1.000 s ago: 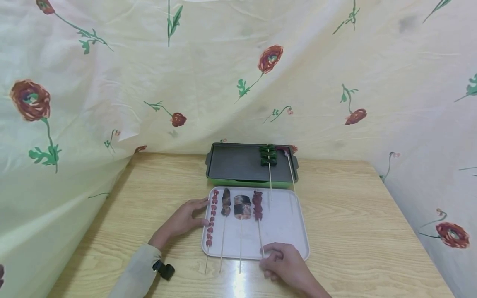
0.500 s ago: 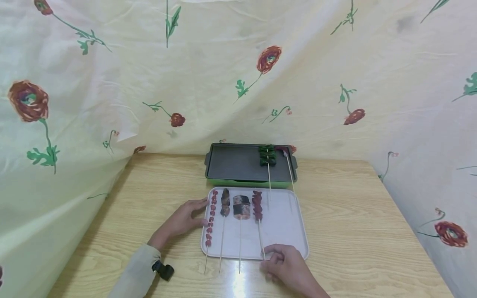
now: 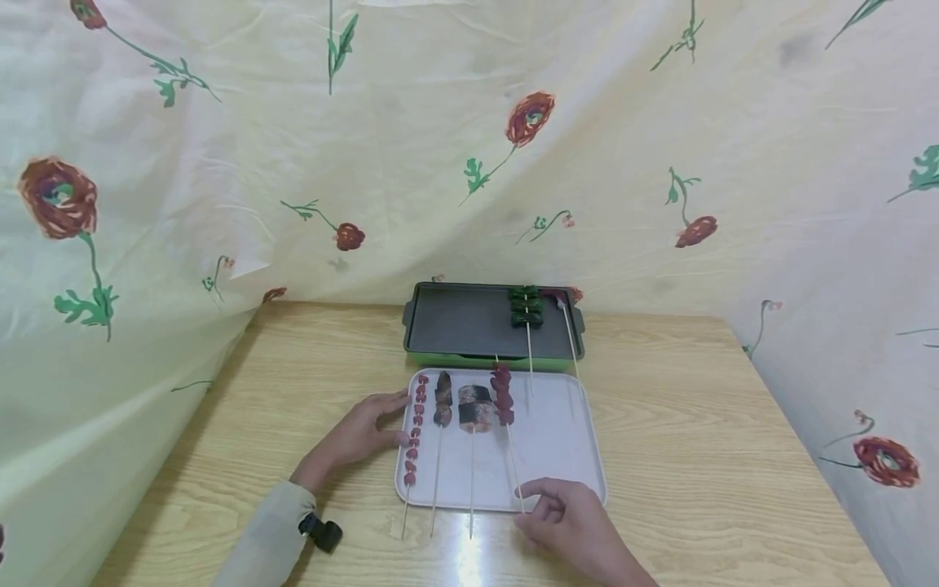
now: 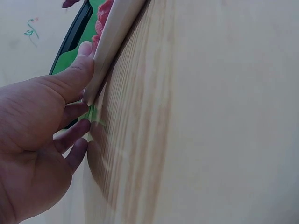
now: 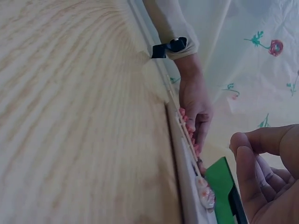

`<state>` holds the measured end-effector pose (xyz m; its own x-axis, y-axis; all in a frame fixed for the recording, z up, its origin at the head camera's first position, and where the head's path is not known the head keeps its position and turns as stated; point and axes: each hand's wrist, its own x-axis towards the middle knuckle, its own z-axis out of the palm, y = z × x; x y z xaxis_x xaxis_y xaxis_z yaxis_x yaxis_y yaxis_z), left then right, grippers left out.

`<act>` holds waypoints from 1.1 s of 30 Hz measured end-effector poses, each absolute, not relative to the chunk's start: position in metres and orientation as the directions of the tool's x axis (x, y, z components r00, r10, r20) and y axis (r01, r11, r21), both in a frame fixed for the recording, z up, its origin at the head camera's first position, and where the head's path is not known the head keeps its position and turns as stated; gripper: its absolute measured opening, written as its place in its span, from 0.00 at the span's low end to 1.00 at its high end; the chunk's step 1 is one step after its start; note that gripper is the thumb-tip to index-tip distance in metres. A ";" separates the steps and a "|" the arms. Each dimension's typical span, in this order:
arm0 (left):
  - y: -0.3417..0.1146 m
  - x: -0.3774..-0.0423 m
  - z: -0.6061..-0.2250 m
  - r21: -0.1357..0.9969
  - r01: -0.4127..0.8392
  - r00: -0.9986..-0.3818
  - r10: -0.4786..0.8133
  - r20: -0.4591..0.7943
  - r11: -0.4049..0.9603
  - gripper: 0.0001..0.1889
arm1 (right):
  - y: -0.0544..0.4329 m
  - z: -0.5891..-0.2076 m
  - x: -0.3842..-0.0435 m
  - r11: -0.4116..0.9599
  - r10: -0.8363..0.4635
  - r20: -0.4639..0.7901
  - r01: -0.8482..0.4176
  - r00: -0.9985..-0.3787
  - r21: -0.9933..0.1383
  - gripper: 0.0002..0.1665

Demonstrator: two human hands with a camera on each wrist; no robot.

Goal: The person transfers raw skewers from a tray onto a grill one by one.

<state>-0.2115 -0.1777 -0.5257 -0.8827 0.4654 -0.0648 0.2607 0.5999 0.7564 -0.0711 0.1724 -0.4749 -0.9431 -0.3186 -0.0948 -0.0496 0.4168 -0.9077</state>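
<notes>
A: R hand [image 3: 568, 523]?
B: Dark-red meat skewer [image 3: 503, 398] pinched by stick end btwn thumb & index; meaty end well fwd of fingertips, over far rim of tray [image 3: 561, 444].
A: L hand [image 3: 364, 428]?
B: Fingers spread, unclenched; thumb laid on L rim.

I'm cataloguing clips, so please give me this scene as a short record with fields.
left hand: holds the left rim of the white tray
right hand: pinches the stick of the dark-red meat skewer
other skewers, tray: small-red-piece skewer, mottled brown skewer, black-and-pink skewer
skewers, griddle: dark-green skewer, purplish-red skewer
green-based griddle: beyond the tray
surface: wood-grain table
</notes>
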 end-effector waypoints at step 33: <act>-0.178 -0.214 -0.527 0.756 0.260 -0.882 0.466 -0.067 0.601 0.38 | 0.178 -0.419 -0.143 0.467 -0.300 0.043 -0.186 -0.953 -0.864 0.19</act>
